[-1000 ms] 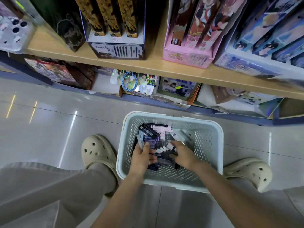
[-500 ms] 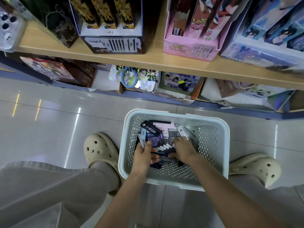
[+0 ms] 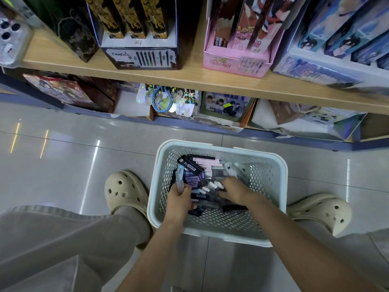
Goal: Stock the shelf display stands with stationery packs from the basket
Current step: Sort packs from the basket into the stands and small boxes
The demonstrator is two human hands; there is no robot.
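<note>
Gripping a slim pack [image 3: 180, 185], your left hand [image 3: 178, 200] curls round it, likely to lift it free. Your right hand [image 3: 234, 191] lies knuckles-up just beside, on the stationery packs [image 3: 195, 171], perhaps steadying them; any pinch is hidden. Both sit inside the basket [image 3: 265, 186], with the display stands [image 3: 139, 56] on the shelf [image 3: 189, 77] beyond.

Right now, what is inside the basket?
The basket holds a heap of stationery packs, dark, purple and pink. The left hand grips a few; the right hand lies on the pile. Packs beneath both hands and the pile's lower layers are covered.
</note>
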